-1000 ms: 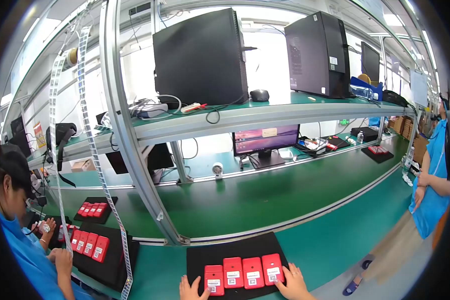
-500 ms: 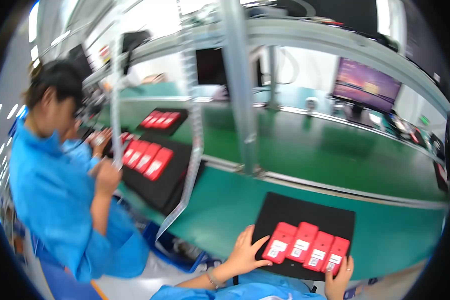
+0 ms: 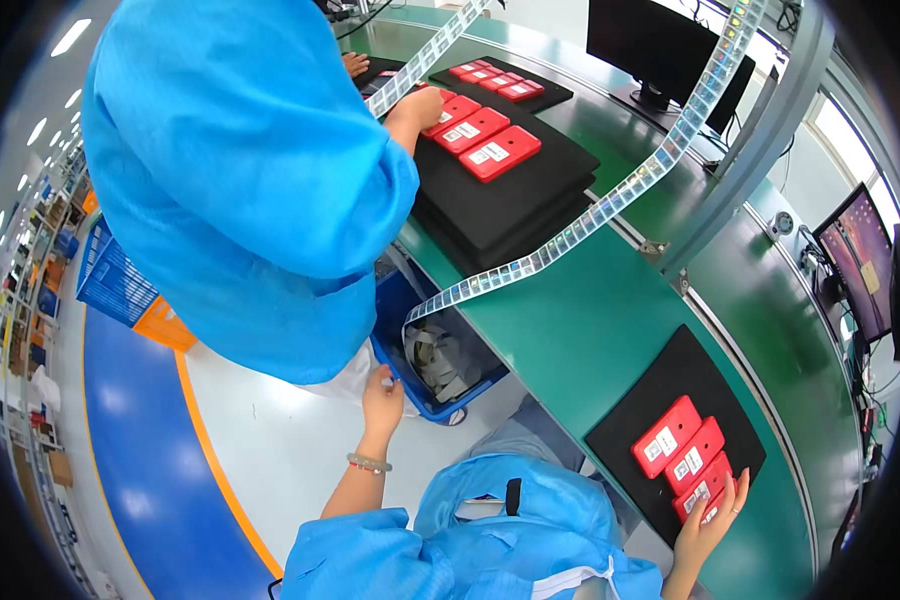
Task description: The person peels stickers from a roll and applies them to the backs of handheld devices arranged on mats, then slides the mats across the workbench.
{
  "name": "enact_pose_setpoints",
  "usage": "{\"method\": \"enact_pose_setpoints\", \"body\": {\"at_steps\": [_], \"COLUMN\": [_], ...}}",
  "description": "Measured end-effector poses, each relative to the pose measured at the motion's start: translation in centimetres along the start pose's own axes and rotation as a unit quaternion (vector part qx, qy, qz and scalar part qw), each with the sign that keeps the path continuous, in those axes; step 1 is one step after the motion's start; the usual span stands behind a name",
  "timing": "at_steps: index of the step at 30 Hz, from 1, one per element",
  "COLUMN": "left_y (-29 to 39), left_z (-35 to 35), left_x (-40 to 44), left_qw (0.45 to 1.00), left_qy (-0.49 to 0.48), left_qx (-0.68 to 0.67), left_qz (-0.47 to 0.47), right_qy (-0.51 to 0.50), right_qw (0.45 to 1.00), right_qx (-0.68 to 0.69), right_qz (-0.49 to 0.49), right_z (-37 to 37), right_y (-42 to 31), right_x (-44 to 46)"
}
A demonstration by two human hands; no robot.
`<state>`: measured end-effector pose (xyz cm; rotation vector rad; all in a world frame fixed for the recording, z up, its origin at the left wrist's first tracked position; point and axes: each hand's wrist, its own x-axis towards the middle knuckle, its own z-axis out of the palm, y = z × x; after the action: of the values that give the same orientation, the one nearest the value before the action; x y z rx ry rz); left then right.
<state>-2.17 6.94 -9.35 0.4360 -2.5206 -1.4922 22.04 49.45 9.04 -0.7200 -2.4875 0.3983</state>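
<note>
Several red phones (image 3: 668, 437) with white labels lie in an overlapping row on a black mat (image 3: 660, 400) at the lower right. My right hand (image 3: 715, 515) grips the phone at the near end of the row, thumb on its label side and fingers at the far edge. Away from the table, my left hand (image 3: 382, 402) is raised over the floor, beside a co-worker's blue coat and left of a blue bin (image 3: 432, 400). Its fingers are curled, and whatever they may hold cannot be made out.
A co-worker (image 3: 260, 170) in blue stands close on the left, one hand near more red phones (image 3: 500, 152) on stacked black mats (image 3: 500, 215). A long strip of small stickers (image 3: 610, 205) hangs down into the bin. A metal post (image 3: 750, 150) rises behind the green table (image 3: 570, 320).
My view has swung left and down. My left hand has left the mat's edge and moved out beside the co-worker. My right hand has closed over the end phone.
</note>
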Motion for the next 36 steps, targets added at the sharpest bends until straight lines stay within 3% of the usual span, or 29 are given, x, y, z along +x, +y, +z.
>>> {"method": "enact_pose_setpoints", "body": {"at_steps": [5, 9, 11, 12, 14, 15, 16, 17, 19, 20, 21, 23, 24, 25, 26, 27, 29, 30, 31, 32, 33, 34, 36], "left_y": [0.0, 3.1, 5.4, 8.6, 11.6, 14.0, 14.9, 16.3, 18.9, 19.3, 19.5, 19.7, 19.8, 19.8, 19.1, 18.8, 21.1, 21.8, 22.6, 22.9, 21.1, 19.6, 26.0], "left_z": [1.1, 0.3, -1.0, -2.4, -4.1, -5.5, -6.7, -7.8, -9.7, -10.4, -11.1, -12.6, -12.4, -13.2, -13.8, -14.5, -15.4, -14.7, -13.2, -12.4, -13.3, -14.1, -10.6], "left_x": [4.1, 6.5, 6.0, 4.6, 1.9, 0.5, -0.3, -1.1, -2.3, -2.7, -3.0, -3.6, -3.2, -2.2, -0.9, -0.3, 0.3, -0.5, -2.0, -3.1, -3.8, -4.3, -4.7], "left_qw": [0.997, 0.982, 0.955, 0.952, 0.895, 0.871, 0.87, 0.869, 0.827, 0.825, 0.815, 0.796, 0.77, 0.701, 0.759, 0.757, 0.784, 0.782, 0.876, 0.924, 0.936, 0.903, 0.773], "left_qy": [-0.063, -0.188, -0.295, -0.304, -0.366, -0.394, -0.422, -0.426, -0.457, -0.462, -0.429, -0.318, -0.201, -0.209, -0.102, -0.108, 0.02, 0.017, 0.095, 0.168, 0.007, -0.153, -0.389], "left_qx": [0.028, 0.018, -0.014, -0.035, -0.253, -0.286, -0.255, -0.253, -0.315, -0.312, -0.375, -0.505, -0.595, -0.669, -0.613, -0.614, -0.62, -0.622, -0.458, -0.271, -0.167, -0.055, -0.016], "left_qz": [0.041, -0.01, -0.005, -0.022, -0.036, -0.06, -0.006, -0.007, 0.095, 0.096, 0.104, 0.099, 0.114, 0.132, 0.194, 0.196, 0.025, 0.028, 0.122, 0.209, 0.311, 0.399, 0.501], "right_qy": [-0.006, -0.022, -0.103, -0.122, -0.229, -0.298, -0.358, -0.403, -0.471, -0.448, -0.449, -0.599, -0.608, -0.604, -0.623, -0.641, -0.656, -0.652, -0.671, -0.687, -0.683, -0.677, -0.646], "right_qw": [0.999, 0.999, 0.99, 0.977, 0.944, 0.918, 0.887, 0.848, 0.78, 0.745, 0.731, 0.658, 0.639, 0.643, 0.637, 0.63, 0.631, 0.635, 0.652, 0.668, 0.672, 0.673, 0.669], "right_qx": [-0.008, 0.008, 0.086, 0.171, 0.217, 0.23, 0.231, 0.244, 0.309, 0.388, 0.4, 0.324, 0.328, 0.329, 0.304, 0.278, 0.341, 0.341, 0.284, 0.227, 0.229, 0.193, 0.183], "right_qz": [-0.033, -0.029, -0.052, -0.019, -0.094, -0.128, -0.18, -0.242, -0.274, -0.305, -0.322, -0.322, -0.339, -0.337, -0.338, -0.339, -0.236, -0.237, -0.208, -0.175, -0.17, -0.227, -0.317], "right_z": [-0.1, 1.0, 1.6, 2.6, 4.3, 5.1, 6.3, 7.4, 10.8, 11.8, 12.8, 13.0, 13.5, 13.1, 12.6, 12.1, 9.8, 8.4, 6.9, 5.5, 4.5, 3.8, 3.4], "right_y": [-2.8, -4.9, -7.1, -8.3, -12.1, -14.7, -16.8, -19.4, -23.0, -24.4, -25.2, -25.8, -24.9, -24.0, -22.6, -21.3, -18.9, -18.5, -18.4, -18.4, -19.2, -20.5, -22.3], "right_x": [-0.8, -0.6, 0.5, 1.1, 2.9, 3.9, 4.5, 5.1, 4.9, 4.5, 4.3, 4.6, 4.5, 5.0, 5.7, 6.4, 7.8, 8.4, 9.3, 9.9, 10.1, 10.1, 9.1]}}
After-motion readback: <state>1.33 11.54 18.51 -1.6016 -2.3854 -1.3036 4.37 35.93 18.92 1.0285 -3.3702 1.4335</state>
